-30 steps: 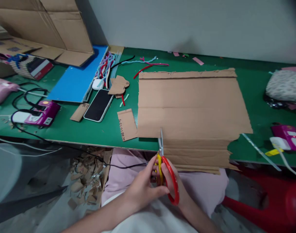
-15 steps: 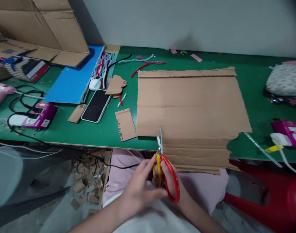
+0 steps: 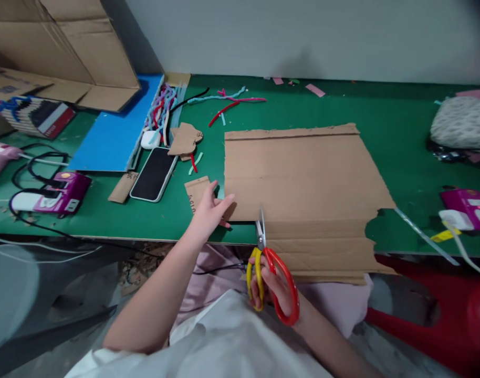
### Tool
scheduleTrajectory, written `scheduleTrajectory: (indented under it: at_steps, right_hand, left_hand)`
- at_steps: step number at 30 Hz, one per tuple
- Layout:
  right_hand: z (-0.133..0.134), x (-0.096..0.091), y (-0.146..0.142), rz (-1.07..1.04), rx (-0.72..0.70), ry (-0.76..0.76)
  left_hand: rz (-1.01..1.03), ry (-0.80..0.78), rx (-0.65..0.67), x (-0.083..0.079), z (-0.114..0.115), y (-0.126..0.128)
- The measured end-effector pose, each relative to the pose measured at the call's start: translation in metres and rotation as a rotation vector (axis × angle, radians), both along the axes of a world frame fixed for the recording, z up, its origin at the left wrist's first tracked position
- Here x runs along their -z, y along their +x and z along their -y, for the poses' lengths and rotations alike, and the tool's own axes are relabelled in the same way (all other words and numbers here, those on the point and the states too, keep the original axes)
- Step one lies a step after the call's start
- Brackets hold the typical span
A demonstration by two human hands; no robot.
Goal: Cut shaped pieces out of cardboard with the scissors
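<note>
A large brown cardboard sheet (image 3: pixel 303 184) lies on the green table (image 3: pixel 401 121) and hangs over its near edge. My right hand (image 3: pixel 277 291) grips the scissors (image 3: pixel 269 268), one handle red and one yellow, with the blades at the sheet's lower left notch. My left hand (image 3: pixel 210 210) pinches the sheet's left edge, thumb on top. It rests partly over a small cardboard scrap (image 3: pixel 196 190).
Left of the sheet lie a phone (image 3: pixel 153 173), a white earbud case (image 3: pixel 150 139), cut cardboard shapes (image 3: pixel 185 139), coloured pipe cleaners (image 3: pixel 163 107), a blue board (image 3: pixel 114 131) and a purple box with cables (image 3: pixel 61 189). Another purple box (image 3: pixel 466 207) and a patterned pouch (image 3: pixel 460 126) sit right. A red stool (image 3: pixel 440 320) stands below.
My left hand left the scissors and reached up to the cardboard's left edge. The sheet has shifted and turned slightly on the table. My right hand still holds the scissors at the notch.
</note>
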State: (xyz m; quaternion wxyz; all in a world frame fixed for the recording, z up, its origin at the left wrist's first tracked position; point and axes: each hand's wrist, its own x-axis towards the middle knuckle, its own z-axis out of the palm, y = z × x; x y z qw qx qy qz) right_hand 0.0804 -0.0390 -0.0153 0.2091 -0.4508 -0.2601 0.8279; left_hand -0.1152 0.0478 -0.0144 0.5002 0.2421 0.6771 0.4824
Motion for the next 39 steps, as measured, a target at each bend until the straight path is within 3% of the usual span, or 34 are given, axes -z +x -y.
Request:
scheduleTrajectory:
  at_steps: [3,5,7,12,18,27,35,39]
  right_hand:
    - [-0.004,0.006,0.002,-0.014,0.011,0.014]
    - [-0.006,0.008,0.003,-0.038,0.016,0.005]
    - [-0.008,0.01,0.006,-0.063,0.012,-0.013]
    - [-0.013,0.007,0.012,-0.082,0.015,-0.038]
    - [-0.026,-0.008,0.006,0.079,0.02,-0.021]
    - [-0.022,0.0,0.004,0.17,0.011,0.035]
    - [-0.026,-0.013,0.008,0.059,-0.029,0.026]
    - [-0.025,-0.013,0.011,0.043,-0.052,0.016]
  left_hand:
    - [0.04,-0.053,0.184,-0.004,-0.011,0.004]
    - [0.062,-0.009,0.3,-0.005,-0.012,0.007]
    - [0.082,0.066,0.328,-0.005,-0.01,0.008]
    - [0.078,0.12,0.267,-0.005,-0.002,0.008]
    - [0.088,0.143,0.26,-0.006,-0.001,0.004]
    - [0.09,0.123,0.225,-0.008,0.001,0.005]
    - [0.114,0.147,0.189,-0.017,0.002,0.007]
    - [0.136,0.094,0.107,-0.017,-0.005,0.013]
